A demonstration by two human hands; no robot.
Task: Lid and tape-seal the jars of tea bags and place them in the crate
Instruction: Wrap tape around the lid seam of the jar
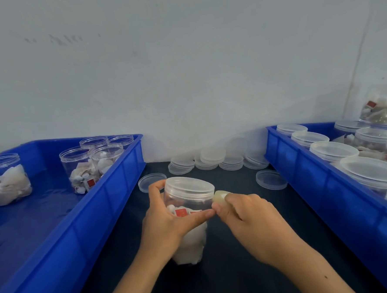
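A clear plastic jar of tea bags stands on the dark table in front of me, with a clear lid on it. My left hand wraps around the jar's left side, its thumb stretched across the front. My right hand holds a small roll of clear tape against the jar's right side, just under the lid. The left thumb tip meets the right fingers there. Whether tape sticks to the jar I cannot tell.
A blue crate on the left holds several open jars of tea bags. A blue crate on the right holds several lidded jars. Stacks of spare lids lie by the wall, and single lids lie on the table.
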